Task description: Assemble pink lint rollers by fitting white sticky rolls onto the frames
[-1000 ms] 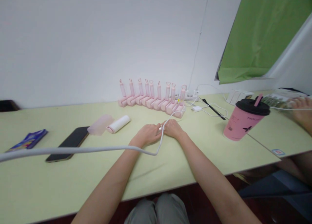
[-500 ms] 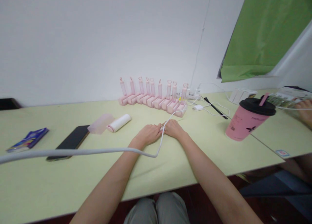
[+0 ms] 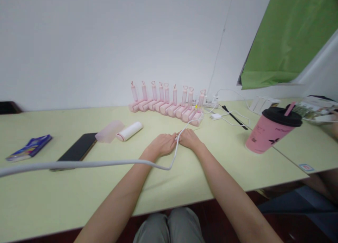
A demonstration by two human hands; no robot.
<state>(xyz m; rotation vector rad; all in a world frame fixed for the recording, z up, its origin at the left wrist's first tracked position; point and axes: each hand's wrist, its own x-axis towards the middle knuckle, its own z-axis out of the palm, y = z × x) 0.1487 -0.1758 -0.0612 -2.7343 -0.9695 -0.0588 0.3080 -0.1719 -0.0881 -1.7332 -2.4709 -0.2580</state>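
My left hand [image 3: 164, 144] and my right hand [image 3: 189, 138] rest close together on the pale green table [image 3: 227, 165], both with fingers closed. Between them is a small white thing, partly covered by the fingers and too small to name. A white cable [image 3: 111, 163] crosses in front of the hands. Behind them stands a row of several pink devices [image 3: 171, 110] with upright clear tubes. A white roll-shaped piece [image 3: 130, 131] and a translucent pink case [image 3: 109, 131] lie to the left of my hands.
A black phone [image 3: 80, 147] and a blue packet [image 3: 32, 148] lie at the left. A pink cup [image 3: 270, 132] with a black lid stands at the right. Behind it are a white charger [image 3: 216, 116], a black strap [image 3: 235, 117] and white boxes [image 3: 262, 104]. Another person's hand shows at the far right.
The view has shifted slightly. My hands stay together in nearly the same place. The other person's hand at the far right has moved toward the edge.
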